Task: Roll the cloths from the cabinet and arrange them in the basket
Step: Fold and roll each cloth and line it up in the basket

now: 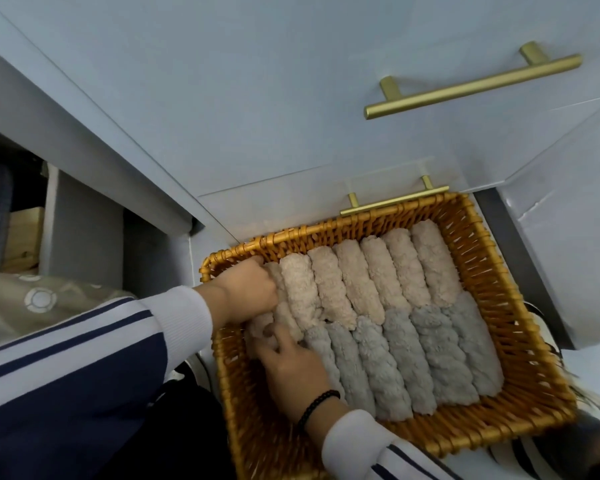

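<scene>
A golden wicker basket [520, 344] sits on the floor in front of the cabinet. It holds two rows of rolled fluffy cloths: several beige rolls [361, 282] at the back and several grey rolls [430, 355] at the front. My left hand [250, 289] grips the upper part of the leftmost beige roll [284, 317] at the basket's left wall. My right hand [291, 368], with a black bead bracelet on the wrist, holds the lower end of that same roll, fingers curled round it.
Pale blue cabinet fronts [291, 116] with brass bar handles [471, 86] stand right behind the basket. An open cabinet compartment [84, 223] lies at the left, with a pale wooden piece inside. A beige patterned fabric [39, 303] lies at the far left.
</scene>
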Motion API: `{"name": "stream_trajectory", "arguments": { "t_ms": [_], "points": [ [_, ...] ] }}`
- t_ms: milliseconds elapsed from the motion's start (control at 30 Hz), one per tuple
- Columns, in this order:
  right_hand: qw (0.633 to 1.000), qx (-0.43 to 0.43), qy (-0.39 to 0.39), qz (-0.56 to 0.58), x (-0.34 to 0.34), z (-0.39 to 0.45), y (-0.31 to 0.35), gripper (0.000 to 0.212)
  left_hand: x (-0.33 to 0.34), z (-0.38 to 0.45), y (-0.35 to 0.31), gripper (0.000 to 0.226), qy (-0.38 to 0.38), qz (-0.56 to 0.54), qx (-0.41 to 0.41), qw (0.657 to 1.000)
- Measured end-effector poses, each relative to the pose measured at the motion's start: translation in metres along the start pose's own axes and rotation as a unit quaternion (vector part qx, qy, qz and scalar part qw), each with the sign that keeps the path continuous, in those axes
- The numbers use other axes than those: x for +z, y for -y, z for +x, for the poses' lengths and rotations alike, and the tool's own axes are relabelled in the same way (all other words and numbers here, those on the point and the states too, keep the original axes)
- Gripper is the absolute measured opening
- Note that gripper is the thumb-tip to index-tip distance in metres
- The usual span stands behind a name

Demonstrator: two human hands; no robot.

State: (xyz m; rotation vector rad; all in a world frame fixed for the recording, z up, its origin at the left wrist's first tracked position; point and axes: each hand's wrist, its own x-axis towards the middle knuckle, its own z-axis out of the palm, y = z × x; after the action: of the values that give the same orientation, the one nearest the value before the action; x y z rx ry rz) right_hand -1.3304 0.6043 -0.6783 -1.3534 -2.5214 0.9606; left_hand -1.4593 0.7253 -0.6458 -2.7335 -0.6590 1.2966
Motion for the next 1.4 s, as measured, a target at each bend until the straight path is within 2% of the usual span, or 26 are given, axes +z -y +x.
{"name": "stream_trajectory", "arguments": {
  "t_ms": [67,133,233,333,433,533,667,800,900,1067,1233,1400],
  "points": [
    [0.995,-0.018,0.091,-0.023,0.0,0.004,0.002,0.049,-0.002,0.0,0.006,0.02,0.006,0.003,0.012,1.0],
    [0.987,0.01,0.146,-0.067,0.002,0.012,0.007,0.049,-0.004,0.0,0.012,0.02,0.006,0.004,0.029,1.0],
    [0.974,0.079,0.189,-0.099,0.008,0.019,0.018,0.04,-0.008,0.003,0.012,0.02,0.009,-0.008,0.032,0.999],
    [0.956,0.132,0.234,-0.118,0.016,0.019,0.024,0.043,-0.006,0.004,0.009,0.019,0.009,0.004,0.023,1.0],
    [0.944,0.157,0.268,-0.115,0.016,0.024,0.023,0.046,-0.001,0.005,0.007,0.023,-0.002,0.006,0.015,1.0],
    [0.94,0.154,0.287,-0.097,0.012,0.028,0.024,0.048,-0.001,0.006,0.008,0.026,0.024,-0.009,0.012,1.0],
    [0.949,0.099,0.295,-0.053,-0.003,0.024,0.012,0.055,-0.006,0.002,0.008,0.033,0.073,-0.062,-0.013,0.995],
    [0.95,0.075,0.302,0.012,-0.019,0.012,0.004,0.071,-0.013,-0.016,-0.008,0.04,0.085,-0.091,-0.06,0.99],
    [0.955,0.097,0.266,0.085,-0.036,0.006,0.008,0.064,-0.028,-0.034,-0.015,0.044,0.079,-0.145,-0.091,0.982],
    [0.961,0.149,0.195,0.127,-0.081,0.011,0.01,0.031,-0.074,-0.069,-0.022,0.035,0.056,-0.291,-0.144,0.944],
    [0.954,0.209,0.169,0.131,-0.136,0.005,0.003,0.046,-0.117,-0.111,-0.025,0.037,0.05,-0.33,-0.178,0.926],
    [0.963,0.203,0.142,0.105,-0.202,-0.02,0.019,0.044,-0.166,-0.165,-0.025,0.044,0.008,-0.386,-0.233,0.893]
  ]
}}
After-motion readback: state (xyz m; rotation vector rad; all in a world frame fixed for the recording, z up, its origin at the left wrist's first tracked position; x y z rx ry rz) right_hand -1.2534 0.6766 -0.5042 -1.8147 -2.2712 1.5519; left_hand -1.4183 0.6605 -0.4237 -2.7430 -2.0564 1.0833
